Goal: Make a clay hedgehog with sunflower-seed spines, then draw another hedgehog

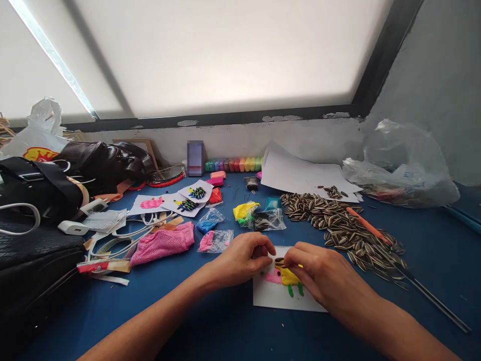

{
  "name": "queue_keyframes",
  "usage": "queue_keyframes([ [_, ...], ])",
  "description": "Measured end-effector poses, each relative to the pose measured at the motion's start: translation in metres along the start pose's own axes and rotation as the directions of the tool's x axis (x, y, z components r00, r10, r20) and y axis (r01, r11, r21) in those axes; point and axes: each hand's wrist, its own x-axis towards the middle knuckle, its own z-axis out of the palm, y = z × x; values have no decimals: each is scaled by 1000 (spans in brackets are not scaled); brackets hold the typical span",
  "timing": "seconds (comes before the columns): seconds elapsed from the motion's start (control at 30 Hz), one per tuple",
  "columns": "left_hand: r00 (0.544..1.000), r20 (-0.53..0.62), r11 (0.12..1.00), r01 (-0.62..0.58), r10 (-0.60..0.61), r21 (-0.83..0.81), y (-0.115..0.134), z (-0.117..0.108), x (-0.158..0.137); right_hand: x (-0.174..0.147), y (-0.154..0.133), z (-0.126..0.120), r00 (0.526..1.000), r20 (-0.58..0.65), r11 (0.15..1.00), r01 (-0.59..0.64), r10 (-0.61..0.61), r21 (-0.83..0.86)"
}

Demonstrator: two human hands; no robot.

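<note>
"Clay figure point(288, 277): where?"
"On the white card point(268, 298), between the hands: left hand point(245, 255) loosely curled, partly open; right hand point(323, 271) bent inward."
"Gripping the seed point(279, 261)?"
"Cannot tell; fingers cover its end and the figure's side."

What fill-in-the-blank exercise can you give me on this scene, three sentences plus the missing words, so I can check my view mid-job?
1. The card beneath the left hand and right hand is ____.
2. The leg-like strips on the clay figure are ____.
3. The orange stick lies on ____.
Missing words: white; green; sunflower seeds.
</note>
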Motion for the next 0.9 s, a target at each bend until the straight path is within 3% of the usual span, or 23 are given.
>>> queue_keyframes([
  [0.33, 999, -20, 999, 45, -45, -16, 3, 2, 1, 1, 0, 7, 993, -55, 990, 93, -100, -109],
  [0.9, 999, -45, 998, -9, 12, 56, -4, 4, 2, 2, -7, 7, 995, -48, 980, 78, -89, -186],
])
